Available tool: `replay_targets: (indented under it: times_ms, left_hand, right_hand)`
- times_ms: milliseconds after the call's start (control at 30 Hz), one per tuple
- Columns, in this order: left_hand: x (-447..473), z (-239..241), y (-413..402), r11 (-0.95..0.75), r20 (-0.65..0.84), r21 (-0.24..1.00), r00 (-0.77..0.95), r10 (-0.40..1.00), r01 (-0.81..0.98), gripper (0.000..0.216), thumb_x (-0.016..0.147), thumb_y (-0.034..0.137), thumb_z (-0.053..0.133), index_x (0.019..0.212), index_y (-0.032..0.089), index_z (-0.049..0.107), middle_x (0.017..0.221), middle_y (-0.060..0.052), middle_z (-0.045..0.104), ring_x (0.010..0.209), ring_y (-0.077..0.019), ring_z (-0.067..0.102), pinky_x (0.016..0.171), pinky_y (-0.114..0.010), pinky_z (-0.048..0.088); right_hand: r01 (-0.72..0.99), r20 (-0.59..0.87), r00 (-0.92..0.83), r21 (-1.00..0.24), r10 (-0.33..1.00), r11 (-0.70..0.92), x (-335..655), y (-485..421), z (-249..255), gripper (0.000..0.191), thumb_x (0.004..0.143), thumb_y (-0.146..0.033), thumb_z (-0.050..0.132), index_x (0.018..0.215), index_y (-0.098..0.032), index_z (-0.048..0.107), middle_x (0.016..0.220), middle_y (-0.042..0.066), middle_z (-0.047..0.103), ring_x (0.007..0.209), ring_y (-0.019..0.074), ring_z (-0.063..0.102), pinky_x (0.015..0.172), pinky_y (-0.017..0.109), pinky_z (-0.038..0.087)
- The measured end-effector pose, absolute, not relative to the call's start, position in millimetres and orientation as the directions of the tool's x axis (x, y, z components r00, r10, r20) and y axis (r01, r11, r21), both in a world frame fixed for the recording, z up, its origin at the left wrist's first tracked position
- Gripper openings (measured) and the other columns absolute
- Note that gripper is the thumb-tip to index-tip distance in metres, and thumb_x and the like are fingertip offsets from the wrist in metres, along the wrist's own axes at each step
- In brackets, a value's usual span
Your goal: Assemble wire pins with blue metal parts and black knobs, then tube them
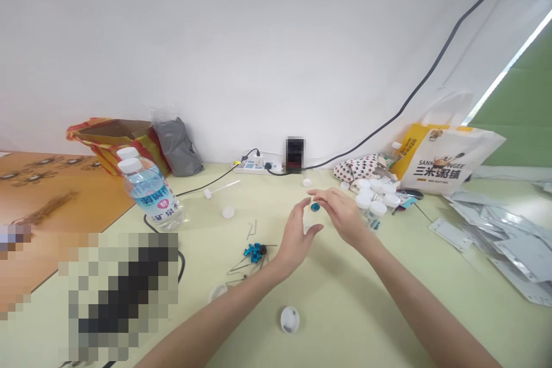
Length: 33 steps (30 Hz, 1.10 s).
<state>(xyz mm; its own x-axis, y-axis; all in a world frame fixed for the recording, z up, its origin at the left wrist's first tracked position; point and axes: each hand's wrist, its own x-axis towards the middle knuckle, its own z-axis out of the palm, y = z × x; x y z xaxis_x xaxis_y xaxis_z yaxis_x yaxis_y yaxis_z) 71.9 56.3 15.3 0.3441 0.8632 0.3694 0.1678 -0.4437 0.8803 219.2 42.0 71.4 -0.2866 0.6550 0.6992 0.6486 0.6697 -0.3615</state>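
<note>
Blue shows between the person's 2 hands: a small blue part, held above the pale green table. The right hand appears to pinch it with bent fingertips. The left hand is just beside it, its forefinger raised near the part and its thumb spread well away; whether these 2 digits grip anything, I cannot tell.

Near the left forearm lies a cluster of blue pieces among thin dark strands. Between the forearms, nearer the person, sits a round white lid with dark specks inside. Just beyond the right hand stands a group of white-capped jars. Farther left is a water bottle with a blue label; a white power strip lies by the wall.
</note>
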Motion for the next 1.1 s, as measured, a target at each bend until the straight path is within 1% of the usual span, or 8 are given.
replay_targets:
  times_ms: [133,400,567,667,800,900,1000,1100]
  left_hand:
    - [90,19,66,-0.438,0.382,0.893,0.335,0.861,0.106,0.036,0.08,0.012,0.057,0.113,0.022,0.046,0.107,-0.005,0.061,0.101,-0.0201,0.058,0.089,-0.037,0.045]
    - [84,17,65,-0.421,0.383,0.905,0.308,0.871,0.067,0.034,0.081,0.011,0.057,0.109,0.024,0.043,0.104,-0.003,0.062,0.103,-0.0157,0.059,0.089,-0.031,0.047]
    - [84,14,67,-0.418,0.38,0.906,0.299,0.875,0.071,0.04,0.081,0.013,0.058,0.111,0.025,0.035,0.102,-0.003,0.063,0.092,-0.0145,0.061,0.087,-0.033,0.047]
    - [84,13,68,-0.442,0.397,0.894,0.318,0.861,0.079,0.036,0.082,0.016,0.056,0.111,0.026,0.037,0.102,-0.002,0.062,0.094,-0.0145,0.061,0.088,-0.032,0.047]
    - [83,14,68,-0.483,0.425,0.87,0.342,0.838,0.101,0.028,0.083,0.018,0.056,0.107,0.024,0.043,0.101,-0.002,0.061,0.094,-0.0153,0.06,0.088,-0.032,0.046]
    - [83,14,68,-0.516,0.449,0.848,0.354,0.821,0.122,0.018,0.084,0.02,0.054,0.102,0.022,0.049,0.099,-0.003,0.061,0.093,-0.0166,0.059,0.087,-0.033,0.046]
    - [82,15,68,-0.561,0.478,0.816,0.383,0.79,0.139,0.006,0.084,0.018,0.052,0.089,0.02,0.054,0.1,-0.004,0.061,0.096,-0.0186,0.058,0.087,-0.033,0.045]
    - [82,13,67,-0.586,0.491,0.794,0.398,0.775,0.16,0.009,0.084,0.016,0.052,0.091,0.021,0.055,0.1,-0.004,0.061,0.096,-0.0191,0.058,0.086,-0.033,0.045]
  right_hand:
    - [0.639,0.617,-0.279,-0.452,0.736,0.622,220,42,66,0.024,0.097,-0.018,0.036,0.111,-0.022,0.055,0.096,0.006,0.063,0.088,0.0162,0.057,0.077,0.03,0.047]
    - [0.556,0.557,-0.161,-0.631,0.815,0.541,226,42,57,0.026,0.097,-0.025,0.035,0.107,-0.024,0.059,0.1,0.003,0.063,0.083,0.0143,0.057,0.077,0.027,0.044]
    - [0.469,0.517,-0.094,-0.731,0.851,0.496,225,44,55,0.024,0.097,-0.031,0.037,0.096,-0.02,0.058,0.087,0.003,0.063,0.07,0.0137,0.053,0.07,0.026,0.043]
    - [0.45,0.49,-0.097,-0.755,0.866,0.477,223,45,56,0.024,0.097,-0.033,0.036,0.093,-0.02,0.056,0.08,0.002,0.062,0.067,0.0131,0.052,0.065,0.025,0.043]
    - [0.419,0.461,-0.103,-0.783,0.882,0.459,219,44,55,0.025,0.097,-0.033,0.036,0.093,-0.019,0.056,0.079,0.002,0.062,0.076,0.0142,0.058,0.07,0.025,0.046]
    - [0.421,0.475,-0.042,-0.79,0.879,0.446,219,44,53,0.025,0.097,-0.034,0.036,0.096,-0.018,0.055,0.086,0.003,0.06,0.066,0.012,0.054,0.063,0.024,0.044]
    - [0.44,0.508,0.008,-0.775,0.861,0.453,221,45,53,0.021,0.094,-0.034,0.041,0.093,-0.018,0.054,0.094,0.005,0.055,0.057,0.0091,0.048,0.056,0.024,0.042]
    - [0.472,0.512,-0.03,-0.75,0.859,0.463,223,44,58,0.017,0.091,-0.032,0.049,0.084,-0.018,0.056,0.084,0.003,0.056,0.063,0.0115,0.051,0.061,0.025,0.042]
